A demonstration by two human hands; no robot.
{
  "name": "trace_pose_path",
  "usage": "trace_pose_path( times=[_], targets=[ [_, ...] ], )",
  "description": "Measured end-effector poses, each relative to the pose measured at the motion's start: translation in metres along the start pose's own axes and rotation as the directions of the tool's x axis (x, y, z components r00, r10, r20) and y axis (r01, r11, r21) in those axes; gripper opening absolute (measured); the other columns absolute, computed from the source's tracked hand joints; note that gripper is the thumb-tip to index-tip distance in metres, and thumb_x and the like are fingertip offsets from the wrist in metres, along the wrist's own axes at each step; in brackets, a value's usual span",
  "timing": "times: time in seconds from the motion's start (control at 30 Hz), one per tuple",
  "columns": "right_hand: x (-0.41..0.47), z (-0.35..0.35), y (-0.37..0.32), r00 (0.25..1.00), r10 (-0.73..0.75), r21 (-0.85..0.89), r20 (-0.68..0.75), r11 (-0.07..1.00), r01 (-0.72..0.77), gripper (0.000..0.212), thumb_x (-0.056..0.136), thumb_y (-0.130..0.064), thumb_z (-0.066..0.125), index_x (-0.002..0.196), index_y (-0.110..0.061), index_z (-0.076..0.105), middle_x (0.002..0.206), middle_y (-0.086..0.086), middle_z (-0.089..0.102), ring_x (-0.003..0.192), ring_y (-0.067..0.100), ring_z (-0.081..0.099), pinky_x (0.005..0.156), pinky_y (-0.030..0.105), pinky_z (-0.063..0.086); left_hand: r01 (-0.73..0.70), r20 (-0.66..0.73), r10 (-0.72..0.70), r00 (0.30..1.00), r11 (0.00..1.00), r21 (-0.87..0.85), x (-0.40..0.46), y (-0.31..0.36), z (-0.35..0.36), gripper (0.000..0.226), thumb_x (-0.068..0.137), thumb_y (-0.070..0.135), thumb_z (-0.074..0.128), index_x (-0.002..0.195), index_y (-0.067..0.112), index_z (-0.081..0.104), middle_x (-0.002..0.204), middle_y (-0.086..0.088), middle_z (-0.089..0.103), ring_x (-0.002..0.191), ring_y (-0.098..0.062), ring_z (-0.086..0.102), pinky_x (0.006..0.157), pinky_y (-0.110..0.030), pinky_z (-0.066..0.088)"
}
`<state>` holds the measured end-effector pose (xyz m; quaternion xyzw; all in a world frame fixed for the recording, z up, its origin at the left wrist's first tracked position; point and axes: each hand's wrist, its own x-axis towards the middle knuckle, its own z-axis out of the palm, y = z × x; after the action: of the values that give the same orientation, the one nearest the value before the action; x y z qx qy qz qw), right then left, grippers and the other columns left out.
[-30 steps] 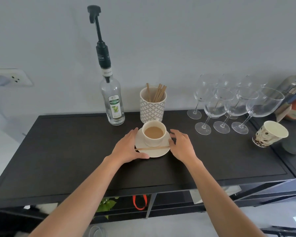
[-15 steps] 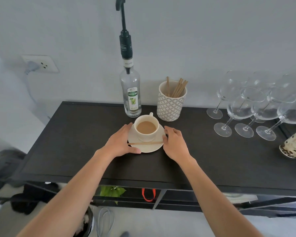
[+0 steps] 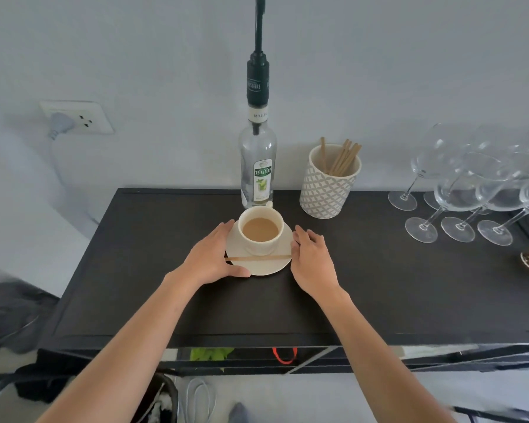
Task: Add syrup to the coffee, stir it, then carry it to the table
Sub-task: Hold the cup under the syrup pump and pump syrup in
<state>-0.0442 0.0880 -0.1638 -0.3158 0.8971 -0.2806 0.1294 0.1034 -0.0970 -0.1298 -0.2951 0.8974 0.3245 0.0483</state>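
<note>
My left hand (image 3: pixel 213 257) and right hand (image 3: pixel 310 257) cup the saucer's (image 3: pixel 272 268) rim, fingers loosely curved, cup (image 3: pixel 260 230) between my palms and stirrer (image 3: pixel 257 258) across, so carrying seems next: lift level, slowly.

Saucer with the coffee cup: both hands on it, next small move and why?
Probably lift the saucer level with both hands: left hand and right hand flank its rim, the coffee cup is full, and the stir stick lies loose across it.
</note>
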Motion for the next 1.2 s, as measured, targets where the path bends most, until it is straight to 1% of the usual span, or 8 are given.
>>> trace_pose_path(
  times=[0.33, 0.47, 0.53, 0.63, 0.77, 0.93, 1.03, 1.2],
  targets=[
    [-0.009, -0.002, -0.012, 0.998, 0.046, 0.038, -0.041, 0.998, -0.044, 0.046, 0.111, -0.023, 0.036, 0.156, -0.013, 0.037, 0.158, 0.008, 0.044, 0.157, 0.021, 0.02, 0.125, 0.043, 0.029, -0.047, 0.031, 0.046, 0.998, 0.999, 0.028, 0.007, -0.004, -0.007, 0.129, 0.06, 0.048, 0.091, 0.159, 0.03, 0.012, 0.167, 0.003, 0.016, 0.153, -0.022, 0.019, 0.121, -0.045, 0.024],
    [-0.012, -0.004, -0.017, 0.998, 0.056, 0.034, -0.038, 0.998, -0.054, 0.046, 0.111, -0.023, 0.037, 0.156, -0.013, 0.037, 0.16, 0.009, 0.041, 0.157, 0.021, 0.019, 0.126, 0.044, 0.026, -0.029, 0.068, 0.026, 0.997, 0.999, 0.03, 0.011, -0.009, -0.014, 0.137, 0.04, 0.069, 0.084, 0.155, 0.042, 0.015, 0.162, 0.006, 0.03, 0.148, -0.029, 0.031, 0.115, -0.054, 0.034],
    [-0.016, -0.007, -0.021, 0.997, 0.07, 0.057, -0.025, 0.996, -0.069, 0.046, 0.112, -0.024, 0.036, 0.157, -0.015, 0.037, 0.162, 0.009, 0.038, 0.158, 0.021, 0.018, 0.127, 0.041, 0.025, -0.019, 0.085, 0.017, 0.996, 1.0, 0.021, 0.013, -0.012, -0.014, 0.137, 0.037, 0.071, 0.081, 0.154, 0.043, 0.015, 0.162, 0.006, 0.03, 0.149, -0.03, 0.03, 0.115, -0.055, 0.034],
    [-0.021, -0.009, -0.026, 0.996, 0.087, 0.112, -0.036, 0.99, -0.082, 0.045, 0.112, -0.025, 0.036, 0.156, -0.017, 0.039, 0.162, 0.009, 0.036, 0.157, 0.022, 0.02, 0.123, 0.035, 0.027, -0.031, 0.073, 0.03, 0.997, 0.999, 0.022, 0.011, -0.011, -0.015, 0.137, 0.04, 0.069, 0.084, 0.155, 0.043, 0.014, 0.162, 0.007, 0.03, 0.149, -0.03, 0.028, 0.116, -0.055, 0.033],
    [-0.021, -0.011, -0.029, 0.995, 0.094, 0.149, -0.039, 0.985, -0.087, 0.045, 0.111, -0.029, 0.039, 0.154, -0.019, 0.041, 0.159, 0.005, 0.041, 0.157, 0.016, 0.019, 0.118, 0.033, 0.032, -0.018, 0.077, 0.016, 0.997, 1.0, 0.02, 0.011, -0.007, -0.016, 0.138, 0.052, 0.055, 0.091, 0.159, 0.037, 0.007, 0.168, 0.001, 0.013, 0.155, -0.032, 0.008, 0.121, -0.055, 0.021],
    [-0.015, -0.022, -0.039, 0.996, 0.067, 0.214, -0.052, 0.975, -0.054, 0.045, 0.11, -0.035, 0.041, 0.152, -0.02, 0.045, 0.156, -0.002, 0.048, 0.154, 0.014, 0.023, 0.116, 0.029, 0.029, -0.107, 0.064, 0.105, 0.992, 0.994, 0.029, 0.006, 0.001, -0.016, 0.13, 0.052, 0.054, 0.091, 0.156, 0.035, 0.014, 0.161, 0.007, 0.027, 0.155, -0.022, 0.01, 0.118, -0.046, 0.027],
    [-0.011, -0.025, -0.043, 0.997, 0.066, 0.255, -0.039, 0.966, -0.054, 0.045, 0.109, -0.038, 0.041, 0.151, -0.022, 0.046, 0.156, -0.003, 0.047, 0.153, 0.014, 0.026, 0.119, 0.033, 0.03, -0.089, 0.029, 0.088, 0.996, 0.994, 0.061, 0.007, 0.002, -0.014, 0.144, 0.051, 0.057, 0.092, 0.16, 0.029, 0.001, 0.168, 0.005, 0.012, 0.156, -0.019, 0.003, 0.121, -0.045, 0.022],
    [-0.009, -0.028, -0.043, 0.997, 0.069, 0.263, -0.021, 0.963, -0.061, 0.045, 0.11, -0.038, 0.039, 0.151, -0.022, 0.047, 0.156, -0.004, 0.049, 0.154, 0.017, 0.025, 0.125, 0.041, 0.029, -0.045, 0.025, 0.044, 0.999, 0.998, 0.034, 0.008, -0.001, -0.01, 0.148, 0.047, 0.065, 0.089, 0.16, 0.033, -0.001, 0.168, 0.007, 0.013, 0.155, -0.025, 0.009, 0.121, -0.048, 0.023]
  ],
)
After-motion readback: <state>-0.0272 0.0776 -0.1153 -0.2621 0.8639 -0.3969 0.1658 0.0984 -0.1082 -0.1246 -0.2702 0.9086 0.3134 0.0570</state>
